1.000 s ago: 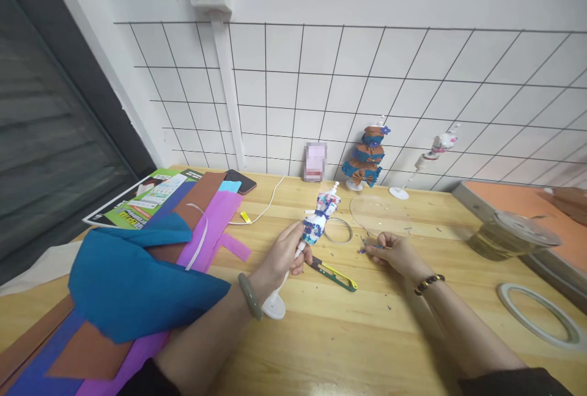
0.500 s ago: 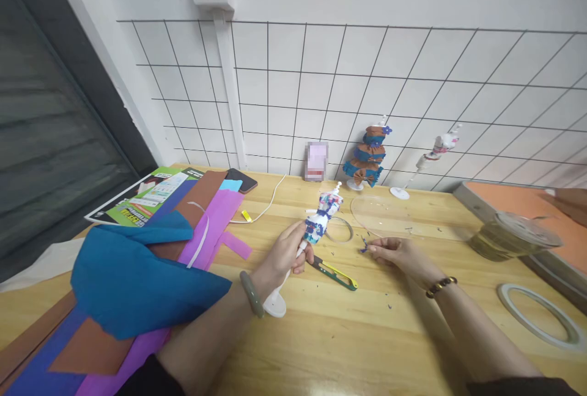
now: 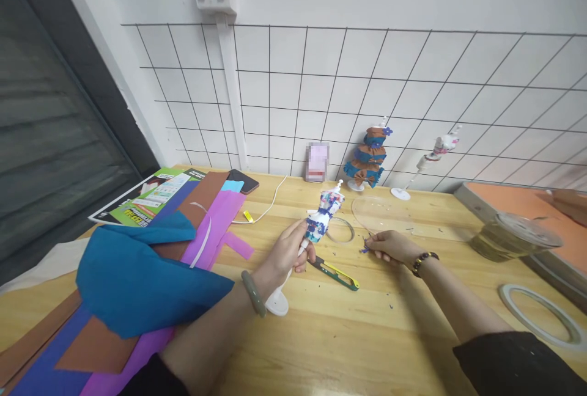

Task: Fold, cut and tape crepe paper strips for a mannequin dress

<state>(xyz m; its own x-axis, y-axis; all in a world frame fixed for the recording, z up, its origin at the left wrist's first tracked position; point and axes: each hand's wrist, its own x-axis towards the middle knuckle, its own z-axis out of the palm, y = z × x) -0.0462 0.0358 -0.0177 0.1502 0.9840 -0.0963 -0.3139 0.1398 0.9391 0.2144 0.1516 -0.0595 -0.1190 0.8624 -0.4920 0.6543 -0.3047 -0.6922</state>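
My left hand (image 3: 288, 246) is wrapped round the white stem of a miniature dress form (image 3: 320, 217), which leans to the right. Its small torso wears a patterned blue, white and pink covering, and its round white base (image 3: 277, 302) shows below my wrist. To the right, my right hand (image 3: 389, 245) is closed in a pinch at the tabletop, fingertips on a small purple scrap (image 3: 365, 248) that looks like crepe paper. Between my hands lie a green-and-yellow utility knife (image 3: 337, 274) and a thin roll of tape (image 3: 352, 232).
Crepe paper sheets (image 3: 147, 280) in blue, brown and purple cover the left side, near a phone (image 3: 243, 181). Two more dress forms stand at the back: a ruffled one (image 3: 367, 161) and a pale one (image 3: 443, 148). Rightward are wide tape (image 3: 511, 236), a tape ring (image 3: 509, 305) and another person's hand (image 3: 568, 203).
My right wrist and forearm have shifted slightly left and up, with the fingertips still at the purple scrap. My left hand keeps its hold on the dress form.
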